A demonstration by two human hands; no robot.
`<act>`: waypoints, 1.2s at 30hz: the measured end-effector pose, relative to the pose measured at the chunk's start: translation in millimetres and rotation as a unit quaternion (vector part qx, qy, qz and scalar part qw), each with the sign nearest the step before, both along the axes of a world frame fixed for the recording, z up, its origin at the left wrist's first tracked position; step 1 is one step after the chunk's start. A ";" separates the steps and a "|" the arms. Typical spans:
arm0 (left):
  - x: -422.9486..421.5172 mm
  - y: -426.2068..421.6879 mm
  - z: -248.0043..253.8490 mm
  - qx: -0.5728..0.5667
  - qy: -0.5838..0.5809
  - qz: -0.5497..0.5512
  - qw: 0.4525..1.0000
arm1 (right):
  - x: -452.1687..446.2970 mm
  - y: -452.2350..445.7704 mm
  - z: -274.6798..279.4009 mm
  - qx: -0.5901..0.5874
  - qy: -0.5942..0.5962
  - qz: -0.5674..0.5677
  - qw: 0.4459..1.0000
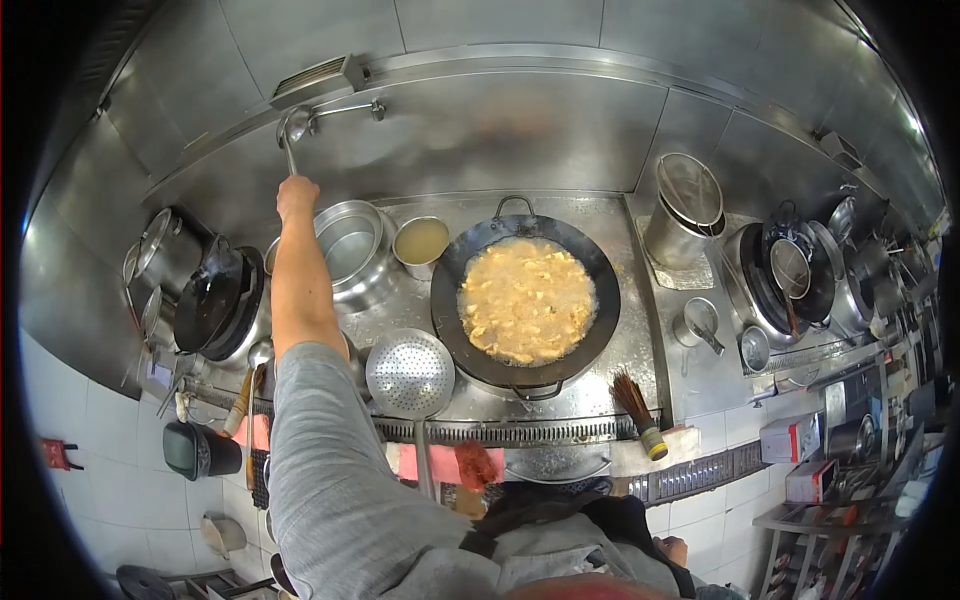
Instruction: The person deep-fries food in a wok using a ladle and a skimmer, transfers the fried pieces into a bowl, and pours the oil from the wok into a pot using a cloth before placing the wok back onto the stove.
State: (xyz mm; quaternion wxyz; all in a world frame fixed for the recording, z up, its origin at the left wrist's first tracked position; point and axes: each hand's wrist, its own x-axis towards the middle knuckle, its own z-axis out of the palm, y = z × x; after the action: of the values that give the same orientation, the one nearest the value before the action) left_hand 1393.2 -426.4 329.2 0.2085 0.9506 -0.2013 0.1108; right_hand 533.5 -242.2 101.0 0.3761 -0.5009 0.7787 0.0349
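Observation:
My left hand [297, 197] reaches far out to the upper left, closed round the handle of a ladle [292, 155]. The ladle's bowl is up by the wall faucet [345, 110], overlapping its end in view; whether they touch I cannot tell. Low at the right of my body, my right hand [672, 548] shows only in small part, its fingers mostly hidden. A black two-handled wok [606, 310] sits on the stove, full of bubbling, pale yellow pieces of food [528, 300]. Left of it a perforated strainer [410, 372] lies with its handle toward me.
Under my forearm stands a wide metal pot [372, 285], beside a smaller pot of yellowish liquid [421, 240]. A bamboo brush [636, 405] lies at the stove's front right. Further right are a sieve [690, 188] on a tall pot and a cup [697, 320]. More woks [208, 300] stand left.

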 end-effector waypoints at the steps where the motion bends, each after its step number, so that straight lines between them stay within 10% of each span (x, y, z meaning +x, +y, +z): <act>1: 6.7 0.1 -6.2 -0.004 0.024 0.015 1.000 | -5.7 -2.3 -10.3 -0.010 0.013 0.016 1.000; 11: -52.1 65.8 -34.4 0.062 0.047 -0.023 0.997 | -17.3 -61.1 -81.2 -0.030 -0.074 0.010 0.997; 36: -75.1 106.2 -84.9 0.124 0.186 0.001 0.975 | -2.3 -93.7 -63.6 -0.051 -0.066 0.070 0.994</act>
State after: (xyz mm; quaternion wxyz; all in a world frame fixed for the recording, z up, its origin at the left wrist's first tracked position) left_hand 1318.0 -320.3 244.3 0.1223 0.9732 -0.1706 -0.0934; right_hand 531.2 -335.9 37.4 0.3969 -0.5742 0.7160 -0.0119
